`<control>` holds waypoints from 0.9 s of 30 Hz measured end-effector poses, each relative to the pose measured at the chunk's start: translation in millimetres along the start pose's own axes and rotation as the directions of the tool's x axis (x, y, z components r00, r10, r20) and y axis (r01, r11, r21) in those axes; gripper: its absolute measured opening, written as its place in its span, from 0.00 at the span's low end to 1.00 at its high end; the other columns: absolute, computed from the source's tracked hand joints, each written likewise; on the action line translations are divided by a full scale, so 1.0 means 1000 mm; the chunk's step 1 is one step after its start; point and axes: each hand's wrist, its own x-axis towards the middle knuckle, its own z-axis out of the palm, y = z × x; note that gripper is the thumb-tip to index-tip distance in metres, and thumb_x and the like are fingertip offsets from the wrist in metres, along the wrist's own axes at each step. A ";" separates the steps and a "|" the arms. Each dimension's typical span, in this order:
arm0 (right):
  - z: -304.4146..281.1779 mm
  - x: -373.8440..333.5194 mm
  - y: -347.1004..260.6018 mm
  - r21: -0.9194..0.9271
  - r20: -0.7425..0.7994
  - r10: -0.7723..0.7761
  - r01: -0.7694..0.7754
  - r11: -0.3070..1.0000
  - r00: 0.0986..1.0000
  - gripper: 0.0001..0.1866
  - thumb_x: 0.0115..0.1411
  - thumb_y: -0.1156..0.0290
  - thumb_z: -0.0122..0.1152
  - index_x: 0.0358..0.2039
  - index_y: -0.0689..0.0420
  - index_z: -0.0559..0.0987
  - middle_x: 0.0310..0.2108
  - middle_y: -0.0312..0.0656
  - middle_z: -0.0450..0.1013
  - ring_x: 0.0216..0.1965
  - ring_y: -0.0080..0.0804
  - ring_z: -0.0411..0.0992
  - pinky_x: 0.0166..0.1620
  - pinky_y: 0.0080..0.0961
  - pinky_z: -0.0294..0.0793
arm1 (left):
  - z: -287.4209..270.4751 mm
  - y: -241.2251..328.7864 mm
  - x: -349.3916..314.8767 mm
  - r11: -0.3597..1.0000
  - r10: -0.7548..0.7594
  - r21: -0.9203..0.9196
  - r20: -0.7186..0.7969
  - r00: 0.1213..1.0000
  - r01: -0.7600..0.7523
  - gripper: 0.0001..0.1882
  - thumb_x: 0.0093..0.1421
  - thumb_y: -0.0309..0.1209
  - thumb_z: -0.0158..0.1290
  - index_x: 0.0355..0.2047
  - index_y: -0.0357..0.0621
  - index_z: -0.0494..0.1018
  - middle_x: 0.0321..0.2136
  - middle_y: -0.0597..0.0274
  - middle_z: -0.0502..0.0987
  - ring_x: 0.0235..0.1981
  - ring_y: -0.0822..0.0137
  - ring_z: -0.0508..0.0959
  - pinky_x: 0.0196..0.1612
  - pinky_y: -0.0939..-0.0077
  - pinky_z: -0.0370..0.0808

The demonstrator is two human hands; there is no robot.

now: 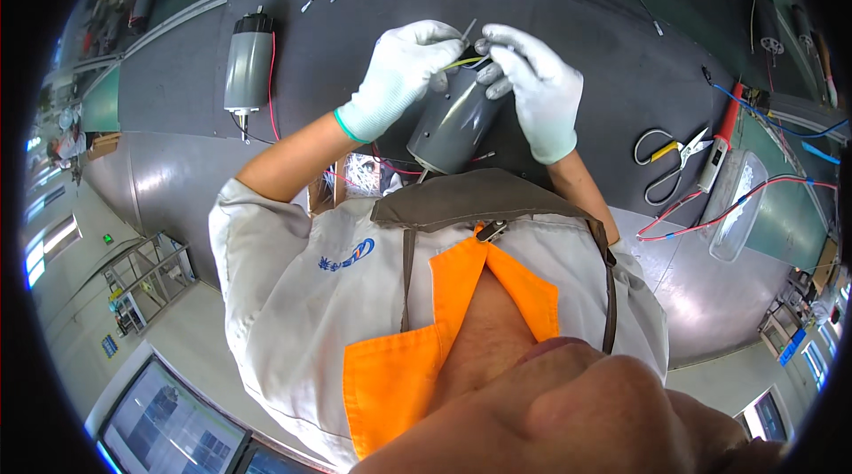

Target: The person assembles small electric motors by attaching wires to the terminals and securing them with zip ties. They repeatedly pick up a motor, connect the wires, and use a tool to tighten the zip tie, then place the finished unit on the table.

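Note:
Both my hands wear white gloves with grey-smudged fingertips. They meet over the top end of a grey cylindrical motor [451, 126] that lies tilted on the dark bench mat close to my body. My left hand [410, 66] pinches a thin grey tube [469, 29], which sticks up past the fingertips. A yellow-green wire [463, 62] runs across the gap between the two hands. On its other side my right hand [539, 88] has its fingers curled closed around the wire's end; the exact grip is partly hidden. Red and dark leads trail beside the motor.
Another grey motor [250, 66] stands at the left with red and black leads. Scissors with a yellow grip [667, 154], a red-handled tool [723, 137] and a clear plastic tray [738, 208] lie at the right, with a red-blue cable [754, 193] over the tray. Loose wires cross the far edge.

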 end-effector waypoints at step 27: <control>-0.054 0.014 0.002 -0.665 0.188 -0.387 0.407 0.626 0.903 0.11 0.60 0.71 0.65 0.43 0.55 0.86 0.33 0.43 0.81 0.27 0.34 0.79 0.31 0.27 0.78 | 0.046 -0.008 0.000 0.827 0.510 0.290 -0.025 0.860 -0.482 0.15 0.64 0.25 0.55 0.50 0.36 0.79 0.35 0.63 0.81 0.32 0.81 0.76 0.36 0.81 0.76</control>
